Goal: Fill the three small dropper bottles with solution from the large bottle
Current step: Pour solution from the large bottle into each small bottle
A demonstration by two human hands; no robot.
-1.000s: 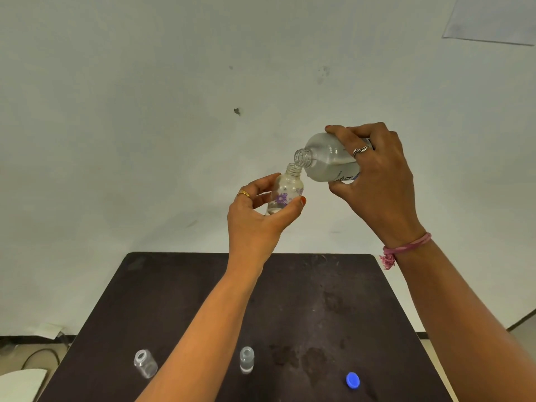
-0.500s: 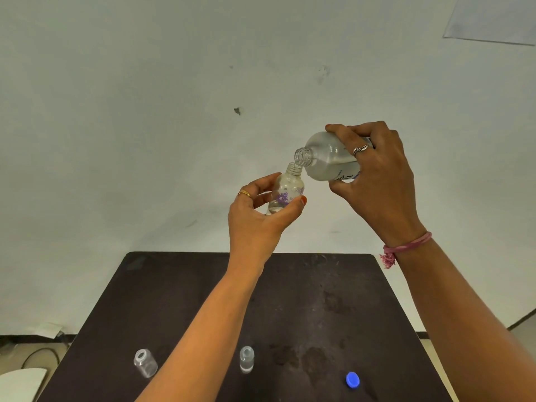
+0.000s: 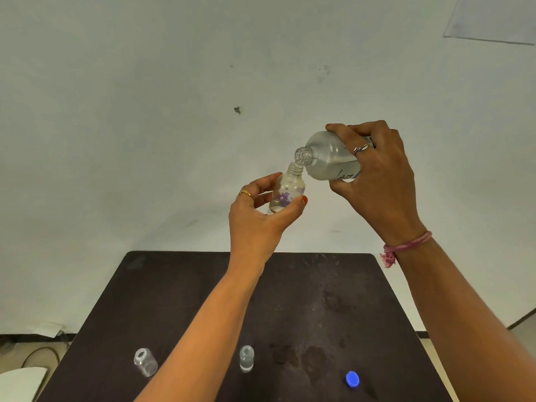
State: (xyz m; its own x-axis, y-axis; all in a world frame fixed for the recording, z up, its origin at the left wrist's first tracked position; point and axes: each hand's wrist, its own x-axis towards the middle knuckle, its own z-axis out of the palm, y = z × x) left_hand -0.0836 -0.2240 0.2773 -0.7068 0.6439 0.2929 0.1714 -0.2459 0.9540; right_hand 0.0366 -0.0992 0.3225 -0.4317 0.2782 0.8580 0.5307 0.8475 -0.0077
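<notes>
Two hands, each grip closed: left (image 3: 258, 219) round one dropper bottle (image 3: 287, 192), right (image 3: 374, 175) round one large bottle (image 3: 327, 156).

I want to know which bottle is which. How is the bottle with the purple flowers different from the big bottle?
The flower bottle is smaller than the large bottle. It has a purple print; the large bottle has dark lettering. The left hand holds the flower bottle nearly upright with its mouth up, while the right hand tips the large bottle over so its mouth is just above. Both are clear, uncapped and held above the table.
</notes>
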